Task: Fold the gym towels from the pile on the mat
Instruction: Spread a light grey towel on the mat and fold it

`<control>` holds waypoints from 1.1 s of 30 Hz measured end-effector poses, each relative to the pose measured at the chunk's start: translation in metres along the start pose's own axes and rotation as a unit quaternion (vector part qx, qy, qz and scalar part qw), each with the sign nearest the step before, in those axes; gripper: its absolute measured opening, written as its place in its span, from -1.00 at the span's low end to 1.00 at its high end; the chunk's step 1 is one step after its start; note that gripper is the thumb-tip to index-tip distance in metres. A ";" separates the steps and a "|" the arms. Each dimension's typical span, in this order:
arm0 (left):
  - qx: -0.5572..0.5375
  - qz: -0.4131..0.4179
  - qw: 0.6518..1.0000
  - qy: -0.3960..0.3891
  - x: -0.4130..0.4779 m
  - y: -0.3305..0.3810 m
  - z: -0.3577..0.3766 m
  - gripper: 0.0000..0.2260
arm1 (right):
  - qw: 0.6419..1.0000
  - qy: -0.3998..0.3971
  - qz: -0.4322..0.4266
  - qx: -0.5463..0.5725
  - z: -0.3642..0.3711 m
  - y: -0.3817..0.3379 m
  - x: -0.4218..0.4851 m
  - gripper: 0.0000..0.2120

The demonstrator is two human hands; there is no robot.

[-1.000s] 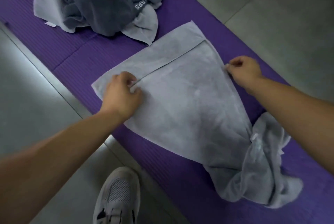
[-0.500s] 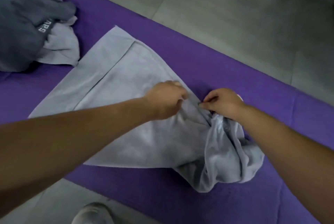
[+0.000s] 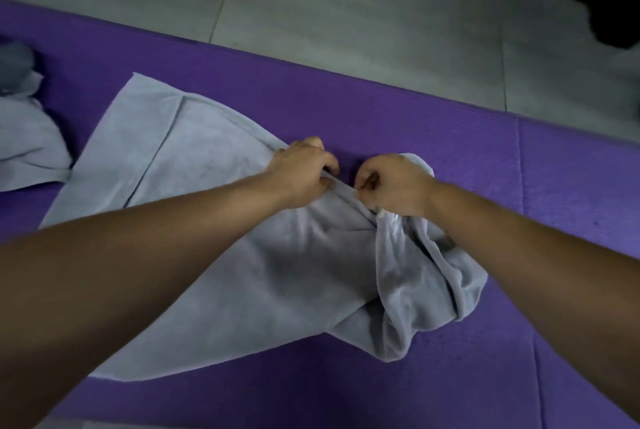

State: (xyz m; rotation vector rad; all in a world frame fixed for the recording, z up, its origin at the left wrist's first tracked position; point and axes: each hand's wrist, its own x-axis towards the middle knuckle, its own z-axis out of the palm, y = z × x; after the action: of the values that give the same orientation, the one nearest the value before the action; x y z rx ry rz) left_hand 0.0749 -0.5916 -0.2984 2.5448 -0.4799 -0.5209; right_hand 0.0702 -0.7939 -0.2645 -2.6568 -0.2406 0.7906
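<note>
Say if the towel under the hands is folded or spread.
Partly spread: the towel lies flat on the mat at left, bunched up at right.

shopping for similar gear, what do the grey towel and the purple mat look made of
The grey towel: probably microfibre or fine terry, matte with short nap; it drapes and bunches limply. The purple mat: likely foam or rubber, matte, with fine ribbed lines across its surface.

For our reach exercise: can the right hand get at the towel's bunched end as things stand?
Probably yes: the right hand pinches the towel just beside the bunched end, which lies uncovered.
</note>
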 end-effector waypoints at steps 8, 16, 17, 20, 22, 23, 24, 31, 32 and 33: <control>-0.154 -0.014 0.986 0.069 0.003 -0.008 -0.020 -0.98 | 0.967 -0.005 -0.008 0.255 -0.015 0.000 -0.022 -0.89; -0.213 -0.135 0.959 0.129 -0.005 -0.025 -0.035 -0.95 | 0.990 -0.139 0.037 0.014 -0.076 0.047 -0.061 -0.59; -0.200 -0.138 0.962 0.124 -0.005 -0.022 -0.034 -0.94 | 0.987 -0.148 0.045 0.031 -0.081 0.057 -0.066 -0.61; -0.085 -0.136 0.985 0.070 0.000 -0.002 -0.026 -0.92 | 0.975 -0.193 0.053 0.099 -0.091 0.080 -0.085 -0.75; 0.125 -0.138 0.982 0.014 0.007 0.028 -0.024 -0.92 | 0.972 -0.191 0.045 0.131 -0.091 0.092 -0.097 -0.86; 0.236 -0.125 0.964 -0.003 0.011 0.046 -0.024 -0.93 | 0.977 -0.167 0.035 0.131 -0.089 0.096 -0.100 -0.89; 0.296 -0.096 0.950 -0.002 0.016 0.065 -0.024 -0.88 | 0.983 -0.132 0.018 0.127 -0.087 0.099 -0.101 -0.91; -0.096 0.087 0.990 -0.059 0.030 0.162 -0.020 -0.85 | 0.938 0.003 -0.074 0.338 -0.090 0.102 -0.093 -0.87; -0.109 0.070 0.990 -0.055 0.031 0.162 -0.021 -0.88 | 0.938 -0.004 -0.072 0.340 -0.093 0.107 -0.095 -0.83; -0.125 0.054 0.989 -0.051 0.032 0.160 -0.023 -0.88 | 0.940 -0.021 -0.063 0.333 -0.096 0.113 -0.098 -0.75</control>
State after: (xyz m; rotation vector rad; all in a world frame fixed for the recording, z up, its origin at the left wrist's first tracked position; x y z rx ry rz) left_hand 0.0760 -0.7262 -0.2038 2.2482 -0.5494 -0.6325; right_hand 0.0492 -0.9510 -0.1847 -1.9679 -0.1214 0.7259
